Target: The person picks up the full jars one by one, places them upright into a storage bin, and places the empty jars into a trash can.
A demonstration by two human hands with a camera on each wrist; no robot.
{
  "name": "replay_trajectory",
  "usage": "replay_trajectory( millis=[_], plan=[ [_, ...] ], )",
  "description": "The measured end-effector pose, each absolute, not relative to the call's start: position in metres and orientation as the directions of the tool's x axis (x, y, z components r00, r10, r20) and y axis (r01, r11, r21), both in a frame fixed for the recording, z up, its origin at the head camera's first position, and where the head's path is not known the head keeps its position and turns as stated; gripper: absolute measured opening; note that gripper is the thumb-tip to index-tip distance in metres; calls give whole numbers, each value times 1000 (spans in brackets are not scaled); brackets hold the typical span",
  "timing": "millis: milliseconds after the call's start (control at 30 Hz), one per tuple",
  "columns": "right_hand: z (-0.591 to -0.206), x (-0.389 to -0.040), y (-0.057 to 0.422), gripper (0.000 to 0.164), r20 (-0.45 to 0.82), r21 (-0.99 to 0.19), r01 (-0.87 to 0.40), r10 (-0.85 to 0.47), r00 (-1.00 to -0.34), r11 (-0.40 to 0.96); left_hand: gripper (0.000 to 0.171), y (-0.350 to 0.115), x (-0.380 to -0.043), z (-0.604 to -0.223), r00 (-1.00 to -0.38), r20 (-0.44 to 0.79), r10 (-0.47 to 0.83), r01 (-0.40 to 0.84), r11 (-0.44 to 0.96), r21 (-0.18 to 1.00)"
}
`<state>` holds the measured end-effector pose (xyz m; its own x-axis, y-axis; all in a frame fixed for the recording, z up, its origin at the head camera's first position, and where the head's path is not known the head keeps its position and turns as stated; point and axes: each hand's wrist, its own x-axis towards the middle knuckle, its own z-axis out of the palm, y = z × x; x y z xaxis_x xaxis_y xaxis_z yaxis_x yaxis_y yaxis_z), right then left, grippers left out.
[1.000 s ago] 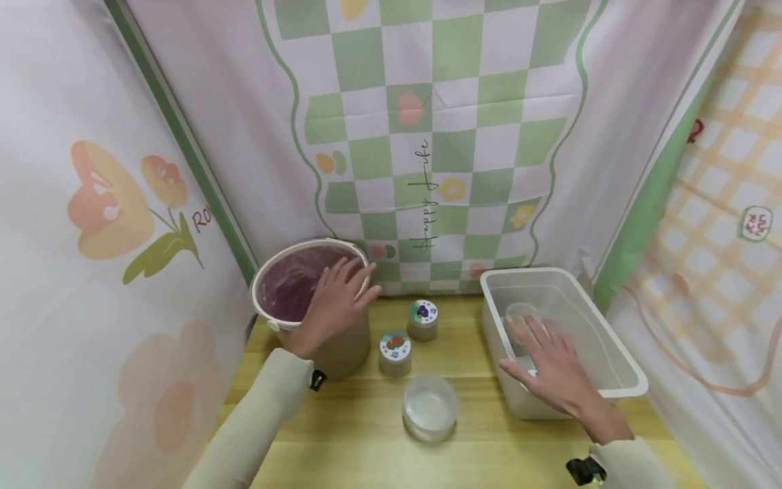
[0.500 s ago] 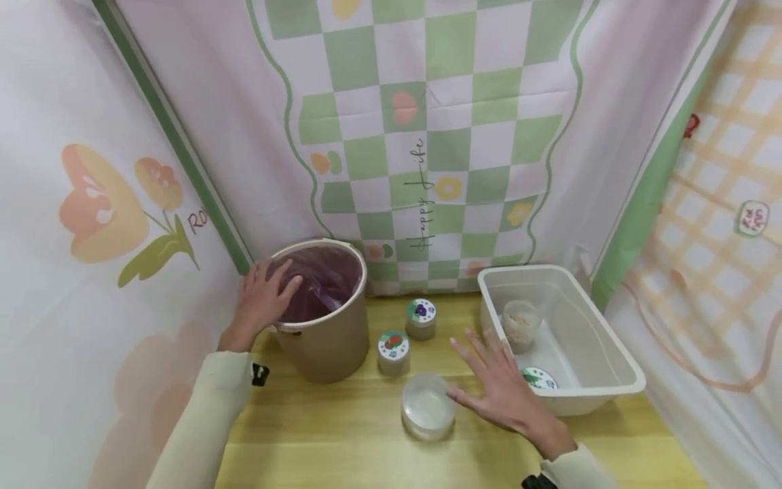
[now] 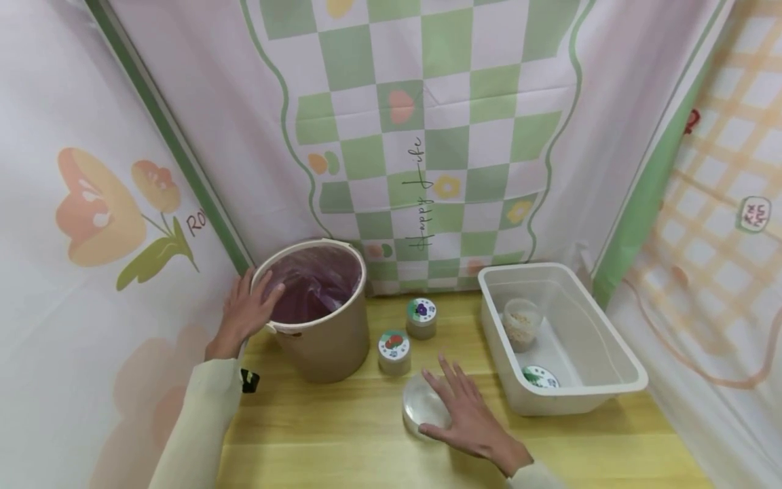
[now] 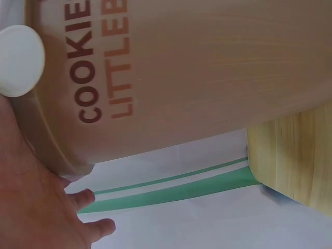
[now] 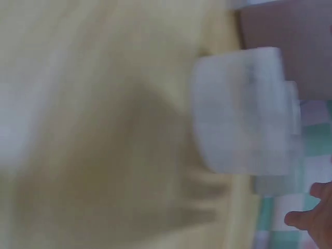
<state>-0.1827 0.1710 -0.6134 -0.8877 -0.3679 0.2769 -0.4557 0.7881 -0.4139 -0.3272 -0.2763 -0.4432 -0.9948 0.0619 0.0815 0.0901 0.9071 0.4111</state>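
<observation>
My left hand (image 3: pixel 241 312) lies at the left rim of a brown trash bin (image 3: pixel 332 346) lined with a purple bag. In the left wrist view its palm touches the bin's rim and the fingers (image 4: pixel 104 228) extend past it. My right hand (image 3: pixel 470 414) is spread over the right side of a clear round tub (image 3: pixel 417 401) on the table. In the blurred right wrist view, its fingertips (image 5: pixel 295 220) stand apart from the clear tub (image 5: pixel 223 114). Contact between the right thumb and the tub cannot be told from the head view.
Two small jars with printed lids, one red-patterned (image 3: pixel 394 356) and one purple-patterned (image 3: pixel 421 319), stand behind the tub. At right, a white plastic basin (image 3: pixel 552 401) contains a clear cup of crumbly bits (image 3: pixel 520 333) and a round printed lid (image 3: pixel 540 376). Curtains enclose the table (image 3: pixel 342 441).
From over the basin, my right hand has moved left to the clear tub. My left hand has shifted from the bin's right side to its left rim.
</observation>
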Motion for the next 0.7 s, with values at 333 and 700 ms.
replay_trajectory(
  millis=[333,700],
  plan=[
    [-664,-178,168,115,321,-450,-495,-383,-866,743,81,-279,-331,-448,-997,70,44,73,875,479],
    [-691,-184,158,109,484,-423,-502,-281,-829,754,80,-280,-333,-452,-997,71,32,64,860,506]
  ],
)
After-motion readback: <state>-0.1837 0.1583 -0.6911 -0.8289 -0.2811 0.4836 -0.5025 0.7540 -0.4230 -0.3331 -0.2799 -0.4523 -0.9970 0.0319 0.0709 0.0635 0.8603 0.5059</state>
